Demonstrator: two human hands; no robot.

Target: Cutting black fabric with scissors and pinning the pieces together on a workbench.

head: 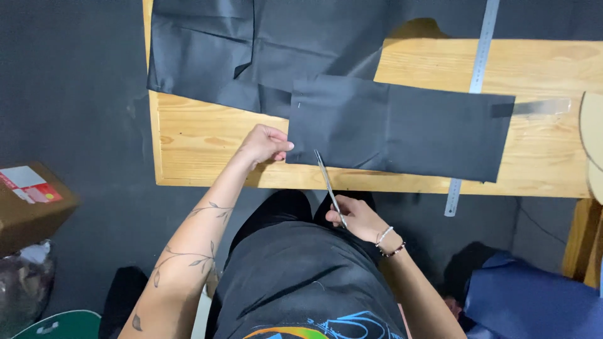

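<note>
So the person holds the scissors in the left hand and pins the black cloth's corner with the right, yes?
No, the hands are swapped. In the head view the right hand holds the scissors, while the left hand holds the corner of the black cloth on the wooden table.

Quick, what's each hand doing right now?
Left hand: closed, pinching the corner of the black fabric piece on the wooden table.
Right hand: closed around the scissors, blades at the fabric's near edge.
</note>
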